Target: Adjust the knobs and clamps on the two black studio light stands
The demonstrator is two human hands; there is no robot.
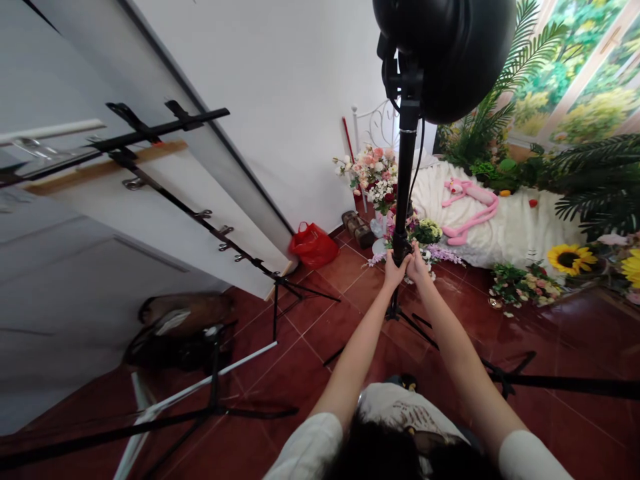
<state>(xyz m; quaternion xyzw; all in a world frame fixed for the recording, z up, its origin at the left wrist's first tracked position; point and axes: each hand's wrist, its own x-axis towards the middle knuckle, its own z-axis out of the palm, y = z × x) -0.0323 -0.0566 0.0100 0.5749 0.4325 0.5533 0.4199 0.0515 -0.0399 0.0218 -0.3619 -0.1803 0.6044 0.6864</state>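
Observation:
A black light stand (406, 167) rises upright in front of me, with a large black lamp head (450, 53) on top and a cable hanging beside the pole. My left hand (395, 267) is closed round the pole just below its joint. Close beside it, my right hand (417, 261) is closed at the joint's right side, its thumb near the knob; the exact grip there is small and partly hidden. The stand's legs (415, 328) spread on the red tiles below my hands.
Left are a black clip rack (185, 208), a white board (220, 240), a red bag (314, 245) and a white pole (215, 377). Right are a furry white cover (525, 223), a pink plush toy (470, 193), flowers (570, 259) and another stand's black pole (565, 383) near the floor.

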